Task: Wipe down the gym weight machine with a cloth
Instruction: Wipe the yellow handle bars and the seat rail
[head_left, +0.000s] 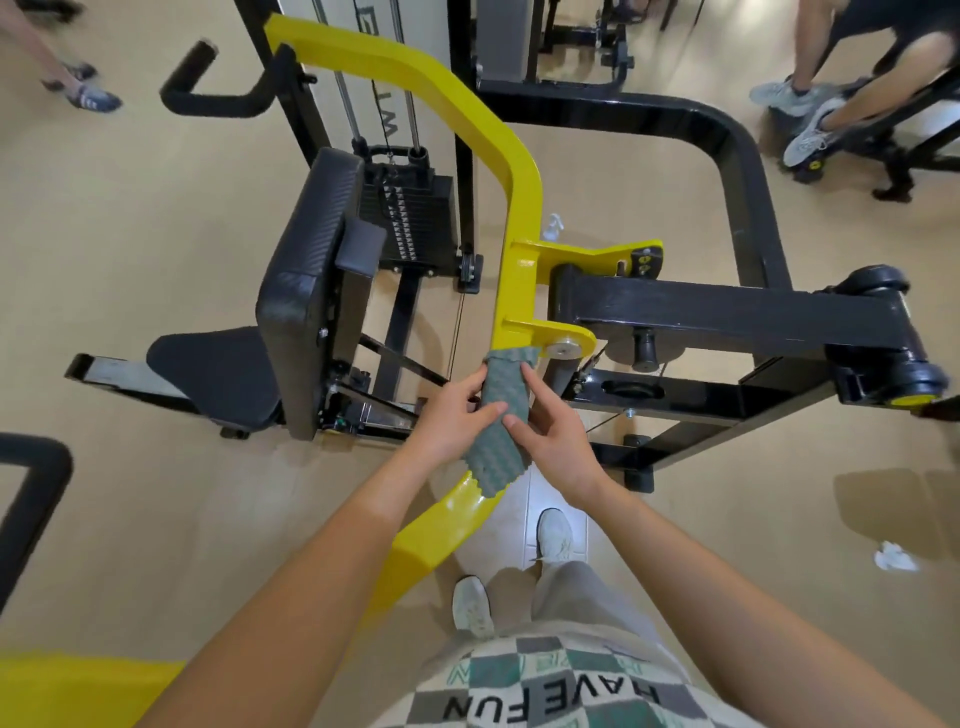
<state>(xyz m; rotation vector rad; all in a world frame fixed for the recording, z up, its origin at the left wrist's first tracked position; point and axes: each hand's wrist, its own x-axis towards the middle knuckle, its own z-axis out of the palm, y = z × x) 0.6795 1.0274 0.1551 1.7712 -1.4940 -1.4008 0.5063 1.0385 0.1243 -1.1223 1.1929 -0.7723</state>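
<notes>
Looking down through the head camera: both hands meet on the grey-green cloth (500, 431), which is wrapped over the yellow lever arm (519, 208) of the weight machine, just below the pivot bracket (550, 340). The left hand (452, 421) grasps the cloth from its side, thumb laid across the fabric. The right hand (558, 441) grips it from the other side, forefinger stretched up along it. The cloth's lower end hangs off the arm's edge.

Around them (busy spot, this): the black back pad (306, 270) and seat (218, 364) stand to the left, with the weight stack (410, 218) behind the pad. A thick black beam (727, 312) juts right from the bracket, and its lower rail runs close beside the right hand. A thin cable (456, 332) drops just above the left hand. A clear spray bottle (553, 226) peeps out behind the yellow arm, mostly hidden. A crumpled white tissue (894, 556) lies on the floor far right. Other people's trainers show at upper left and upper right, blurred.

The stretch of arm under the cloth cannot be seen, nor the fingertips behind it. The arm's near end runs out of frame at the bottom left.

Bare tan floor (156, 519) lies open left of the forearms and again to the right below the frame. The wearer's white shoes (555, 535) stand right under the arm.
</notes>
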